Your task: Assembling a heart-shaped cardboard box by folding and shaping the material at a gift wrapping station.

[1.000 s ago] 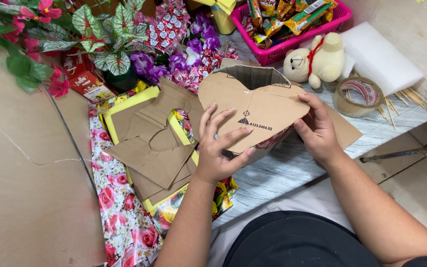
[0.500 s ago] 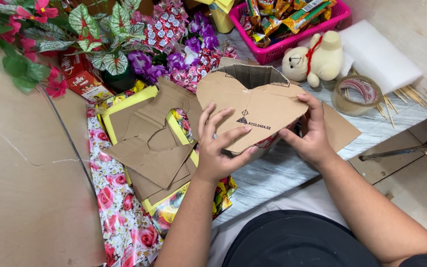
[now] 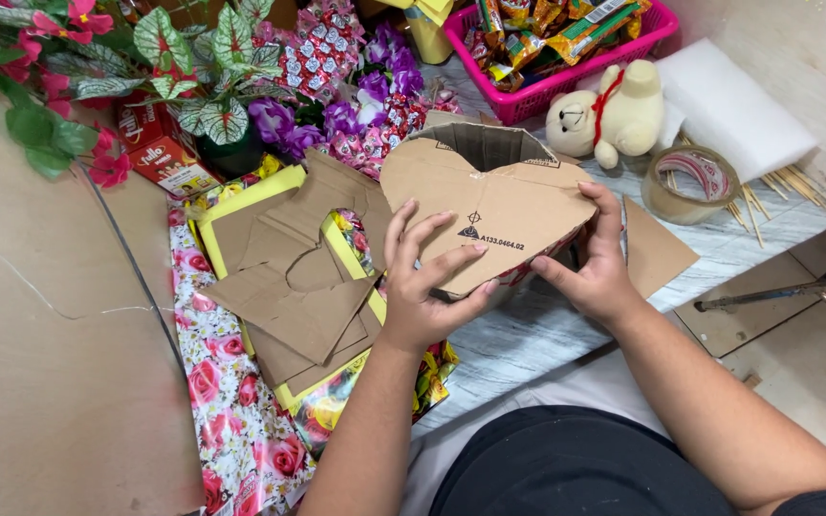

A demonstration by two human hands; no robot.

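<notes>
Holding a heart-shaped cardboard box [image 3: 489, 205] between them, both hands work at the centre of the head view. The left hand [image 3: 427, 282] lies against the box's flat front face at 7 o'clock of the heart, fingers spread over the cardboard and thumb under the lower edge, grasping it. The right hand [image 3: 595, 263] clasps the heart's right edge at 4 o'clock, thumb on the front and fingers wrapped behind. The box is tipped toward the camera, so its open side wall shows at 12 o'clock, and it is lifted just above the counter [image 3: 537, 339], a pale marbled surface.

At 9 o'clock from the box lie cardboard offcuts [image 3: 289, 277], one with a heart-shaped hole, stacked on yellow-edged sheets and floral wrapping paper [image 3: 227, 401]. At 11 o'clock stand artificial flowers [image 3: 212, 76] with green, pink and purple parts, plus wrapped sweets. At 12 to 1 o'clock a pink basket [image 3: 642, 29] holds snack packets. A cream teddy bear [image 3: 609, 110] sits at 2 o'clock, just beside the basket, and a roll of clear tape [image 3: 690, 182] lies at 3 o'clock next to wooden skewers [image 3: 795, 186] and a white foam sheet [image 3: 738, 105].
</notes>
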